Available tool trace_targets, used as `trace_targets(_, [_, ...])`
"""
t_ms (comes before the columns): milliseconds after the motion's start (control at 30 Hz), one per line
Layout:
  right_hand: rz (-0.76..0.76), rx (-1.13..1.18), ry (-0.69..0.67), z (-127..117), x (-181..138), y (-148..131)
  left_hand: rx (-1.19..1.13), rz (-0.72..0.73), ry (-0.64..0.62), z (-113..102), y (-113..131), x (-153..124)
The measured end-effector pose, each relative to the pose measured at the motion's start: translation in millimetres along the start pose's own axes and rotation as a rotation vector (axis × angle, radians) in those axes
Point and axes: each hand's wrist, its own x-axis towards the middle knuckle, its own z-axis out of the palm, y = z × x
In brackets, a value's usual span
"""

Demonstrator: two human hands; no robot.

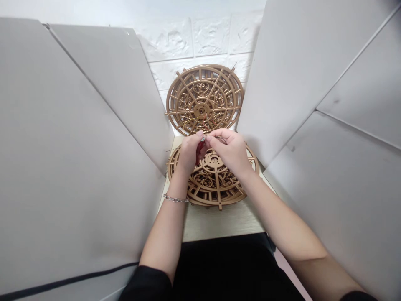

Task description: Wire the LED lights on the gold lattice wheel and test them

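Note:
A round gold openwork disc (pixel 216 184) lies flat on the light wooden table (pixel 219 219). A second gold openwork disc (pixel 205 99) stands upright against the white wall behind it. Both hands meet above the flat disc. My left hand (pixel 189 152) is closed, with something red showing under its fingers. My right hand (pixel 230 150) pinches at the same spot. A tiny shiny piece (pixel 203 138) sits between the fingertips, with thin wire running from it. A silver chain bracelet (pixel 175 199) circles my left wrist.
Tall white panels close in the workspace on the left (pixel 78 146) and on the right (pixel 319 125). A white brick-pattern wall (pixel 200 39) stands at the back. The table's front edge meets dark clothing (pixel 225 267).

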Motion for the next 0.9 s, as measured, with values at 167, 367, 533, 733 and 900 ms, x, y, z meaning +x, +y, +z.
trace_targets(167, [-0.005, -0.014, 0.013, 0, 0, 1, 0.013, 0.022, 0.027, 1, 1, 0])
trace_targets(367, [-0.02, 0.024, 0.013, 1, 0, 0, 0.022, -0.004, 0.002, 1, 1, 1])
trace_targets(533, [-0.009, 0.003, 0.015, 1, 0, 0, 0.038, -0.008, -0.008, 0, 0, 0])
trace_targets(733, [-0.002, -0.001, 0.034, 1, -1, 0, 0.025, -0.012, -0.014, 1, 2, 3])
trace_targets(900, [-0.019, 0.027, 0.189, -2, 3, 5, 0.17, 0.332, 0.185, 1, 23, -28])
